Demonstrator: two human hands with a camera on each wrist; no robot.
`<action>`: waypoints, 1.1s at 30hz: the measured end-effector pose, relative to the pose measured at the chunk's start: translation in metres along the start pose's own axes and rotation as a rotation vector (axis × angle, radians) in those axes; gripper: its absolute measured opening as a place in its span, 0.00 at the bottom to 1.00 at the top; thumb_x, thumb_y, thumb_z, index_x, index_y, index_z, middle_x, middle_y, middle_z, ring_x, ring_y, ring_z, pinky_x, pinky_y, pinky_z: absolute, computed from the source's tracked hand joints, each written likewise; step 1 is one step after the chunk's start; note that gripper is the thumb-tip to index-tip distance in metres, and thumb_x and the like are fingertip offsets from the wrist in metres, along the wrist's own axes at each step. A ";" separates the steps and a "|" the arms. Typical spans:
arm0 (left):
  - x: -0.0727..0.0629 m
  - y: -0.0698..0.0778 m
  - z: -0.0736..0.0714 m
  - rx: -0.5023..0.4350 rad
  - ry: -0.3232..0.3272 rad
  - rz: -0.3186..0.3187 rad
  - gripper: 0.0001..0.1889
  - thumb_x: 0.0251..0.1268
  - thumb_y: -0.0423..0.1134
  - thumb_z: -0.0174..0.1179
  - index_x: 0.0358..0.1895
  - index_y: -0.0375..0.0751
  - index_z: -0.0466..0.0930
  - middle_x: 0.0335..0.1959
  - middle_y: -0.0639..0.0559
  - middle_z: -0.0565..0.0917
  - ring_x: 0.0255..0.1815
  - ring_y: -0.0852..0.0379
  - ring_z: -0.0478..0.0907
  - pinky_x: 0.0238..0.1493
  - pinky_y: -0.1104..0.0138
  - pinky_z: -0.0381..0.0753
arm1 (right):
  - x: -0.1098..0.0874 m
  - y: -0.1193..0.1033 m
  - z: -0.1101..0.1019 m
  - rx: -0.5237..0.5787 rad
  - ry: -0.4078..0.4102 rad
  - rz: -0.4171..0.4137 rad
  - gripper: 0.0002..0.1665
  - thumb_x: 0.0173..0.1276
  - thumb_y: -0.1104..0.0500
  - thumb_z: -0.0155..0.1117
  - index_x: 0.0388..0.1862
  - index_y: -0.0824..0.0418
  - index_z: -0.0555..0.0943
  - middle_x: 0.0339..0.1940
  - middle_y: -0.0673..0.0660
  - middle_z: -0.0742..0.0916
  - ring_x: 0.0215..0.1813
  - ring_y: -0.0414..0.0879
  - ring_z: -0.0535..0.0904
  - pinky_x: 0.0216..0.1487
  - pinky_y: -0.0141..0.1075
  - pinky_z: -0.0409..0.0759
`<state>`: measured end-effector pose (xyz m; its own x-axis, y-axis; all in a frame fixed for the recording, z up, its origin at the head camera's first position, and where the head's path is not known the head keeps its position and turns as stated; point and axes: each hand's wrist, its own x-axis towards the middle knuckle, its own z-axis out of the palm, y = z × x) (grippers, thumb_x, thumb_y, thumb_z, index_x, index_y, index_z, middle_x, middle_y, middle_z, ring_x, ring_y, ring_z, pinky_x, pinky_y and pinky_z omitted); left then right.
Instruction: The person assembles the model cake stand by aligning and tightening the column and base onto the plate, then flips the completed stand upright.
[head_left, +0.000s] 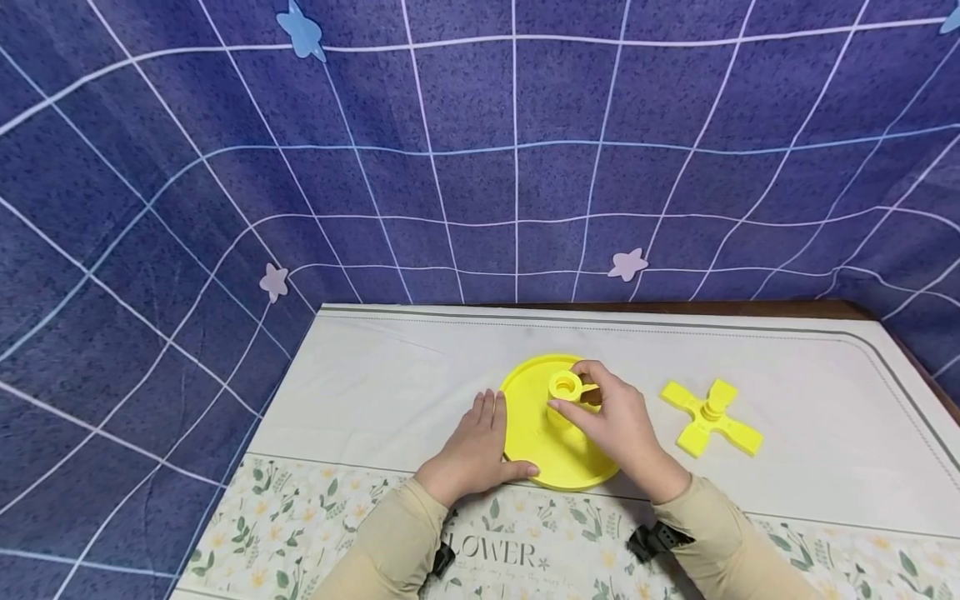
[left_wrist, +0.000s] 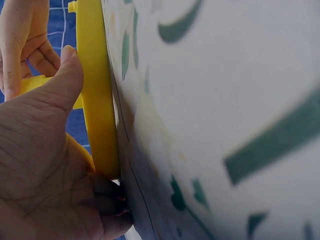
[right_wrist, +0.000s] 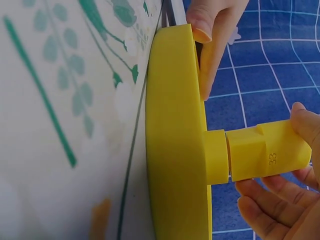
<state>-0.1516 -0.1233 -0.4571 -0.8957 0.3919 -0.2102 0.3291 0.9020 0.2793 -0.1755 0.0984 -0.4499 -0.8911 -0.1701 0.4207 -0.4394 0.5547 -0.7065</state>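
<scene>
A round yellow tray with a raised rim lies on the table. My left hand rests along its left side, fingers straight, thumb at the near rim. My right hand pinches a hollow yellow cylindrical piece between thumb and fingers, above the tray's middle. In the right wrist view this cylindrical piece carries a raised "33". It lines up with a short post on the tray, with a thin dark seam between them. A small yellow tab juts from the piece's right side.
A yellow four-armed cross piece with a threaded stub pointing up lies to the right of the tray. The table has a white cover with a floral strip at the front. A blue gridded curtain hangs behind.
</scene>
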 end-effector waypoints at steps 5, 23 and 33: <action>-0.001 0.001 -0.001 -0.005 -0.010 -0.005 0.60 0.59 0.70 0.56 0.75 0.24 0.40 0.77 0.30 0.42 0.78 0.37 0.38 0.74 0.51 0.49 | 0.000 -0.001 -0.001 0.000 -0.013 0.017 0.29 0.55 0.50 0.77 0.52 0.57 0.76 0.42 0.58 0.86 0.36 0.51 0.87 0.37 0.43 0.85; 0.000 -0.001 0.000 0.009 -0.015 0.000 0.60 0.59 0.71 0.55 0.75 0.24 0.39 0.77 0.29 0.42 0.78 0.37 0.38 0.75 0.51 0.48 | 0.014 0.010 -0.013 0.310 -0.241 -0.082 0.28 0.70 0.66 0.60 0.68 0.66 0.70 0.64 0.65 0.77 0.61 0.57 0.75 0.54 0.50 0.79; -0.001 -0.002 0.000 0.014 -0.012 0.007 0.60 0.59 0.71 0.54 0.75 0.24 0.39 0.76 0.28 0.42 0.78 0.36 0.38 0.75 0.51 0.48 | 0.017 0.015 -0.015 0.348 -0.349 -0.065 0.28 0.69 0.67 0.62 0.68 0.66 0.71 0.67 0.63 0.76 0.65 0.56 0.73 0.60 0.49 0.75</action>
<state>-0.1516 -0.1250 -0.4570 -0.8897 0.4004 -0.2193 0.3396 0.9015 0.2681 -0.1955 0.1158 -0.4444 -0.8192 -0.4908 0.2968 -0.4541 0.2389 -0.8583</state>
